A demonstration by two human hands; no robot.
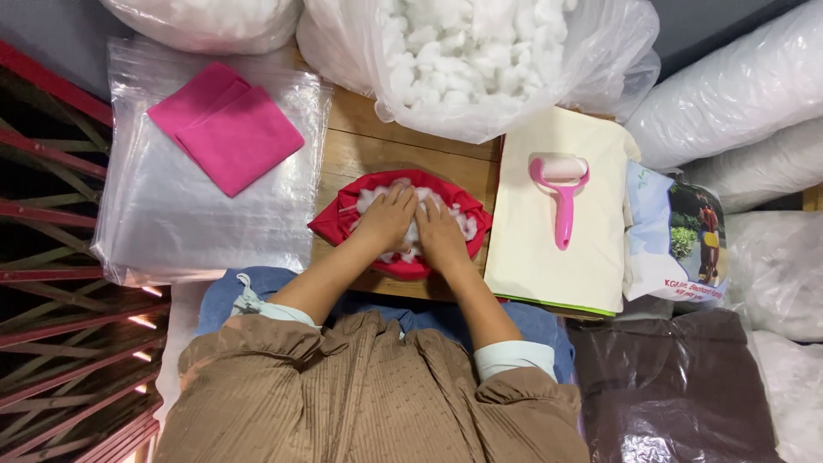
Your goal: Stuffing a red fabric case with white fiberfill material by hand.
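Both hands, left (386, 219) and right (441, 236), press flat, grip open, on white stuffing (370, 200) inside the red cover (343, 225) on the counter (377, 146).

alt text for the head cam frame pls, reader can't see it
Seen from above, a person's left hand and right hand press side by side into white stuffing inside a red fabric cover on a wooden table. A pink lint roller lies on cream cloth to the right; folded pink fabric rests on clear plastic bags to the left, with a big bag of white stuffing behind.
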